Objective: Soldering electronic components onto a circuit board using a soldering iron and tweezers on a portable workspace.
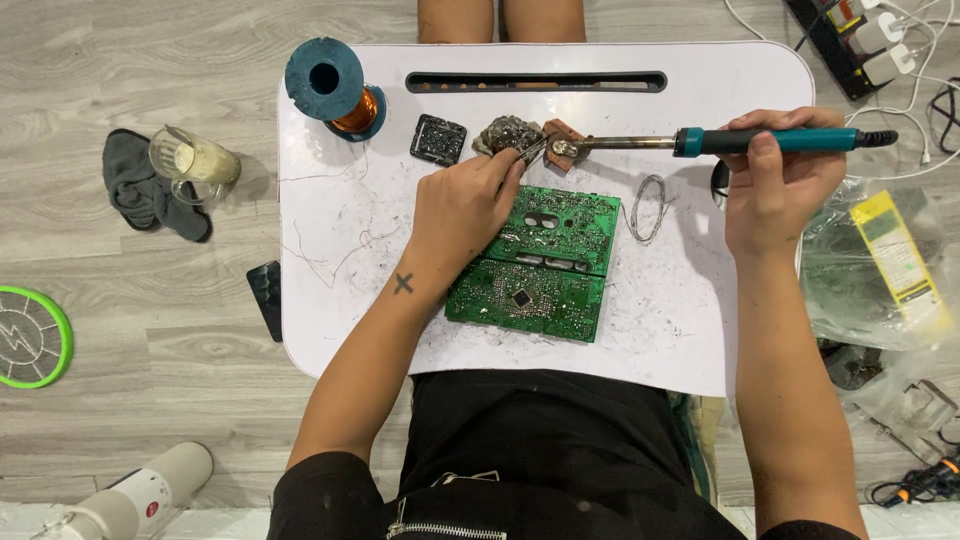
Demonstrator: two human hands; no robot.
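While gripping tweezers (pixel 533 150) in left hand (pixel 465 205) over circuit board (pixel 540 260), right hand (pixel 775 180) clamped around soldering iron (pixel 720 141), tip near tray's (pixel 700 330) far edge for reach.

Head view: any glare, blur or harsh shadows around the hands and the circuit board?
Head view: even, soft light; only faint shadows under the left hand and right hand. Circuit board is sharp, no motion blur. Mild glare on the plastic bag and the white table. Straight edges show little distortion.
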